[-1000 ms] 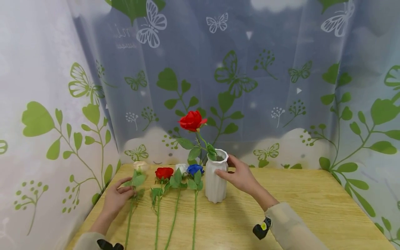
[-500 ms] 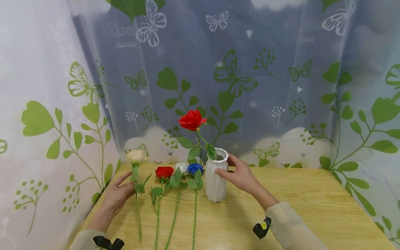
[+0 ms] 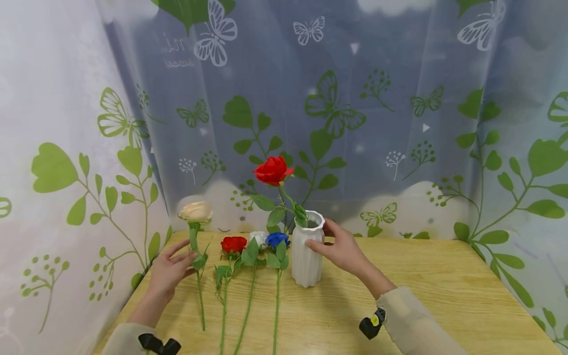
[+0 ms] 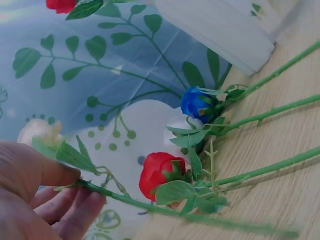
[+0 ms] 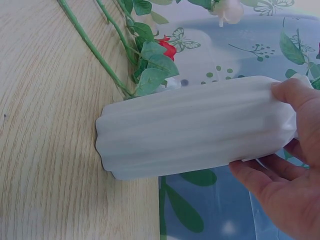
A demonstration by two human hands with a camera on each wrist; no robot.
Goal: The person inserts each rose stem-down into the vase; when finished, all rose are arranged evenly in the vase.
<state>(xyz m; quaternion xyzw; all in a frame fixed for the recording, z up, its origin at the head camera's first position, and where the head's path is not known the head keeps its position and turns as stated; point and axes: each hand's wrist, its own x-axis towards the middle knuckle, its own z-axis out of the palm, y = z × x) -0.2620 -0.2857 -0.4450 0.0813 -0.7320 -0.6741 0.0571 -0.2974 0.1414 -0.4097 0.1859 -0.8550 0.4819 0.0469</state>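
My left hand [image 3: 170, 268] pinches the green stem of a cream rose [image 3: 195, 212] below its bloom, at the left of the head view. The rose is raised upright off the table, its stem end hanging down. In the left wrist view the thumb and fingers close on the stem [image 4: 145, 204]. With my right hand [image 3: 343, 248] I grip the fluted white vase [image 3: 307, 261] near its rim, thumb on the front, fingers behind. The vase stands on the table. A red rose [image 3: 273, 171] leans left out of its mouth; its lower stem is hidden inside.
Between my hands a red rose [image 3: 233, 245], a white rose [image 3: 257, 240] and a blue rose [image 3: 277, 240] lie on the wooden table [image 3: 421, 296], stems toward me. A printed curtain [image 3: 381, 162] hangs behind the table's far edge and at both sides.
My left hand has lifted the cream rose from the table, bringing it up and upright, then slightly to the right. The right hand and the vase have stayed in place.
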